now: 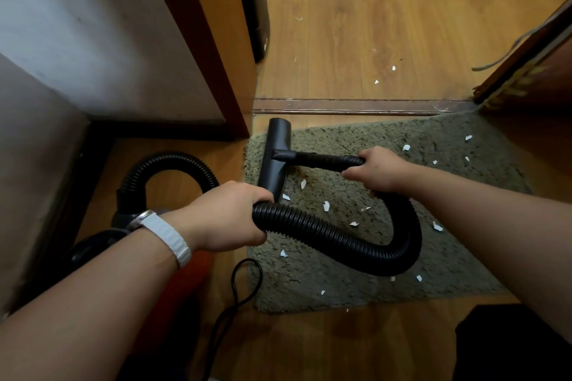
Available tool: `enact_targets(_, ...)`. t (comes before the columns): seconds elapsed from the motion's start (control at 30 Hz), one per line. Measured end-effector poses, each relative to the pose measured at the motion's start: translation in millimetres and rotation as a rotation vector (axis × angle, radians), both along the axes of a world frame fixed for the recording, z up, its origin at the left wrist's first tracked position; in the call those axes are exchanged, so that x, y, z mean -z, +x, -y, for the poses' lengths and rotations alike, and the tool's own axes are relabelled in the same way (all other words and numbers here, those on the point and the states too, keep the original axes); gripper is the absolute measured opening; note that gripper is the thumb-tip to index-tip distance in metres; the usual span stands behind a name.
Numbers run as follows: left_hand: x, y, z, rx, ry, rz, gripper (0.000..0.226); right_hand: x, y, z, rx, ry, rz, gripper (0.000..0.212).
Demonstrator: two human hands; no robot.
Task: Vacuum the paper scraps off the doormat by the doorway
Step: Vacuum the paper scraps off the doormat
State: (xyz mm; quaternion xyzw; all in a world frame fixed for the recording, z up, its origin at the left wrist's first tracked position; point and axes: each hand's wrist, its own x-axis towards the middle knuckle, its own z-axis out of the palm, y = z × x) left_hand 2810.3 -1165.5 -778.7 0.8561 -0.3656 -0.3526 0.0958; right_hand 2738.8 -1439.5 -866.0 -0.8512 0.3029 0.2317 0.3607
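A grey-green shaggy doormat (439,257) lies before the door threshold, with several white paper scraps (326,206) scattered over it. The black vacuum nozzle (275,155) rests on the mat's left edge, lying lengthwise toward the threshold. My right hand (377,168) grips the black ribbed hose (334,237) just behind the nozzle's neck. My left hand (229,216), with a white watch strap on the wrist, grips the hose further back, where it loops over the mat. The vacuum body (102,241) sits at the left, mostly hidden under my left forearm.
A brown door frame (198,40) and wall stand at the left. Beyond the metal threshold strip (356,106) more scraps (393,68) dot the wooden floor. An open door edge (526,71) is at the right. A thin black power cord (238,297) loops on the floor near the mat.
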Motion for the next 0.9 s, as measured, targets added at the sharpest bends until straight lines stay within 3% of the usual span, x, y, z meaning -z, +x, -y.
enact_targets(0.17,-4,-2,-3,-0.011,0.006,0.0,0.018,1,-1,-4,0.023,0.021,-0.006,0.032)
enact_targets(0.6,-6,-8,-15,0.055,0.04,0.043,0.016,-10,6,-28,-0.187,-0.286,0.065,0.021)
enact_targets(0.9,-17,-7,-30,-0.018,-0.037,0.009,0.016,-11,13,-30,0.099,0.084,0.02,0.037)
